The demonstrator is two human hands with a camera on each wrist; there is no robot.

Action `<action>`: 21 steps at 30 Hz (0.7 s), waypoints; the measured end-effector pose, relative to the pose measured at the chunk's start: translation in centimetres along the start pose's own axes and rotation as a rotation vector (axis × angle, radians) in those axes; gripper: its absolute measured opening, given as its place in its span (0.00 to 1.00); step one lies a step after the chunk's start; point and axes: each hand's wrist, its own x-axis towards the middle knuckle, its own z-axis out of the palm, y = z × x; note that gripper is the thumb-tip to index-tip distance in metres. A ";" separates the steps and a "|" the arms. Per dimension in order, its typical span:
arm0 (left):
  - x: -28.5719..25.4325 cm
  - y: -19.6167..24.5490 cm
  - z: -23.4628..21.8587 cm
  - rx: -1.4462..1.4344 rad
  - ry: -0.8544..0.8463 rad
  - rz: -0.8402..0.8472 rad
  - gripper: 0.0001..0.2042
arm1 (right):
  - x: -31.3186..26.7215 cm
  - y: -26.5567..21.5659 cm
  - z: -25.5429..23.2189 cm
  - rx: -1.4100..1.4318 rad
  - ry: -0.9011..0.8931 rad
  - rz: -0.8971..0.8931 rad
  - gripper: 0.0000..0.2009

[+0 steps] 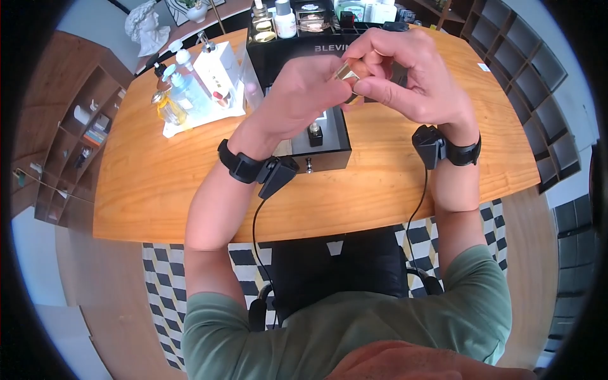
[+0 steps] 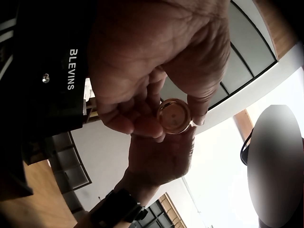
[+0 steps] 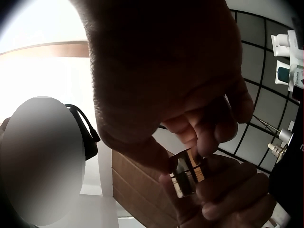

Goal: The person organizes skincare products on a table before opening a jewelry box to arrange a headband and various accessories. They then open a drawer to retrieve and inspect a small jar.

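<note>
Both hands meet over the black organizer's pulled-out drawer in the head view. Between them is a small, shiny gold cosmetic jar, partly covered by fingers. My left hand grips it from the left, while my right hand pinches it with thumb and fingers from the other side. The left wrist view shows one round, rimmed end of the jar. Its mirror-like side, crossed by a dark seam, shows in the right wrist view. A small dark bottle stands in the drawer.
The black organizer, marked BLEVINS, holds several cosmetics on top. To its left, a white tray carries pump bottles and a white dispenser. All stand on a wooden table. Cables hang from both wrist cameras.
</note>
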 end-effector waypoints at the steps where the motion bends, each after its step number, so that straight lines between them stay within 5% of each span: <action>1: 0.1 -0.2 -0.4 0.099 0.015 0.029 0.20 | 0.0 0.1 -0.3 -0.024 -0.040 -0.027 0.11; 6: 0.0 0.8 0.1 0.182 0.056 0.028 0.18 | 0.2 0.0 0.0 0.128 -0.055 -0.042 0.14; 18: 0.0 1.1 -0.3 0.267 0.119 0.065 0.12 | 0.6 0.6 0.0 0.006 -0.047 -0.157 0.14; 21: 0.0 1.3 -0.5 0.307 0.127 0.104 0.12 | 0.5 -0.3 -0.5 0.085 -0.043 0.017 0.14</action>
